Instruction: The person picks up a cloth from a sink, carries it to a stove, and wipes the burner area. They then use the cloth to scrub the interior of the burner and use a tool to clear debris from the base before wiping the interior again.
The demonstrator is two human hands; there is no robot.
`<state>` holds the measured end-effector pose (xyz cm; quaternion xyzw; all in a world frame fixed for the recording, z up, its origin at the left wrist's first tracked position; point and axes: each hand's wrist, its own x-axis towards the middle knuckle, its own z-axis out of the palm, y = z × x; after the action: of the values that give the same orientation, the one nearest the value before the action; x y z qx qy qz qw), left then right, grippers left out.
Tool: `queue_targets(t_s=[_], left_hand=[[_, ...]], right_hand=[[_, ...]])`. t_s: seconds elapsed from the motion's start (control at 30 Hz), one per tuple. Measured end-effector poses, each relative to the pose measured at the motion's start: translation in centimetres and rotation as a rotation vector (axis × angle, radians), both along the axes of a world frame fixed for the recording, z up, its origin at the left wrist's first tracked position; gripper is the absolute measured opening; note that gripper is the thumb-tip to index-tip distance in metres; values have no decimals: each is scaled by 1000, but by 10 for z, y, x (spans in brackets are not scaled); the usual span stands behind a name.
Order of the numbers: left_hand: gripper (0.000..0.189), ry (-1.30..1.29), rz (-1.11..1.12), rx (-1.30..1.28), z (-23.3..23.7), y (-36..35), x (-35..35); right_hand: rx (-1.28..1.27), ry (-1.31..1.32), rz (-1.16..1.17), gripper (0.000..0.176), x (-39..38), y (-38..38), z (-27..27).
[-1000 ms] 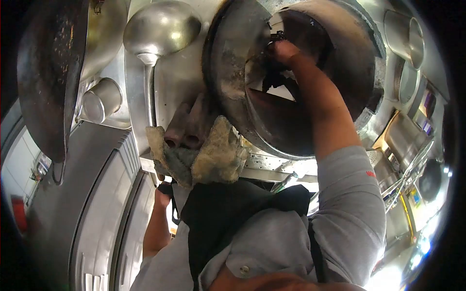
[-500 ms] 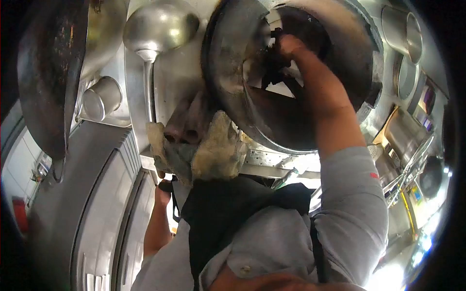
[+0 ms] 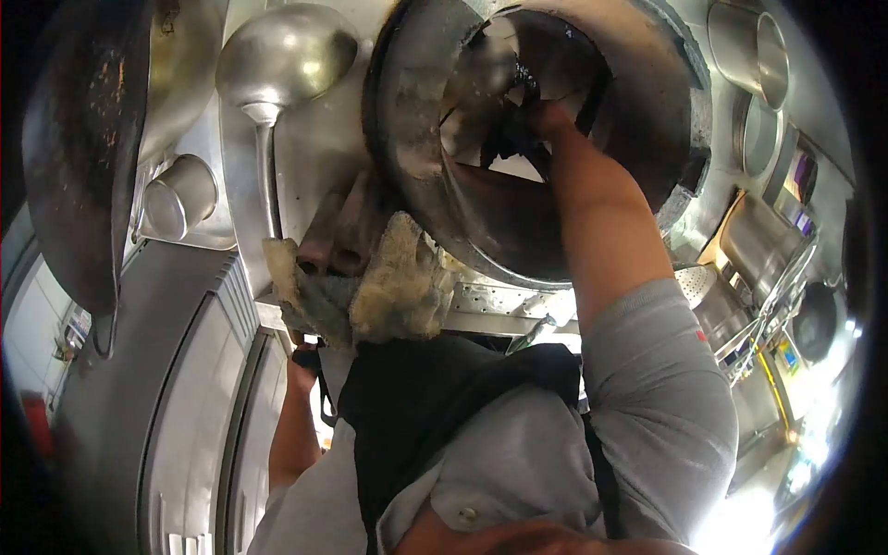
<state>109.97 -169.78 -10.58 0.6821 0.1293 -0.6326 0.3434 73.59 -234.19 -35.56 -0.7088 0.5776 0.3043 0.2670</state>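
Note:
My right hand (image 3: 548,120) reaches deep into the round, blackened wok burner (image 3: 647,65). Its fingers are closed around a dark, ragged-looking thing (image 3: 511,134), too shadowed to name. Pale gaps show through the burner's inside around it. Low at the counter's front edge, my left hand (image 3: 302,363) is by a small black piece (image 3: 306,352) and appears closed on it; most of its fingers are hidden. Between the hands, a worn, yellowish cloth (image 3: 398,282) hangs over the counter edge beside two rusty pipe ends (image 3: 338,231).
A large steel ladle (image 3: 289,55) lies left of the burner. Further left are a blackened wok (image 3: 83,157), a metal cup (image 3: 180,199) and a grey cabinet (image 3: 176,370). Steel pots (image 3: 745,51) and a wire strainer (image 3: 772,319) crowd the right side.
The view has shifted slightly, so most things sit further left. Inside the burner, my right hand and the dark thing have moved a little lower, toward my body.

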Motion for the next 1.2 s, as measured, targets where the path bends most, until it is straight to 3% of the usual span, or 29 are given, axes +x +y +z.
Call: queue_targets(t_s=[0.07, 0.1, 0.17, 0.3, 0.4, 0.47, 0.5, 0.6, 0.67, 0.8, 0.87, 0.97, 1.0, 1.07, 1.17, 1.2], left_hand=[[13, 11, 217, 173, 10, -19, -5], [13, 12, 216, 177, 8, -17, -5], [15, -62, 46, 210, 5, -13, -4], [18, -182, -207, 248, -2, -7, 0], [22, -115, -74, 149, -2, -5, 2], [21, 57, 284, 315, -12, 11, 6], [21, 58, 282, 315, -8, 0, 2], [19, 56, 389, 247, 4, -34, -5], [18, 0, 169, 206, 2, -24, -1], [20, -59, 170, 196, 18, -57, -8], [20, 56, 396, 254, 16, -61, -7], [17, 90, 317, 92, -4, -9, 7], [17, 85, 319, 81, -6, -22, 5], [18, 21, 480, 296, 11, -52, -4], [16, 48, 355, 218, 6, -17, 6], [15, 61, 295, 177, 2, 4, 10]], right_hand=[[10, -171, -75, 40, 21, 4, 64], [13, -169, -77, 40, 19, 3, 58], [105, -179, -266, 42, 18, 4, 46], [-58, -258, -168, 37, 30, 6, 56], [-35, -194, -73, 37, 33, 5, 63], [-45, -153, -324, 38, 40, 7, 69], [-45, -152, -325, 38, 41, 7, 69], [0, -134, -282, 38, 44, 5, 69], [44, -150, -143, 31, 45, 4, 74], [44, -192, -145, 31, 42, 5, 75], [5, -157, -154, 33, 45, 4, 74], [-41, -175, -127, 34, 41, 6, 57], [-50, -181, -123, 34, 39, -1, 48], [-62, -53, -74, 36, 26, 2, 37], [30, 60, -46, 34, 24, -14, 95], [31, 66, -45, 34, 11, -18, 83]])
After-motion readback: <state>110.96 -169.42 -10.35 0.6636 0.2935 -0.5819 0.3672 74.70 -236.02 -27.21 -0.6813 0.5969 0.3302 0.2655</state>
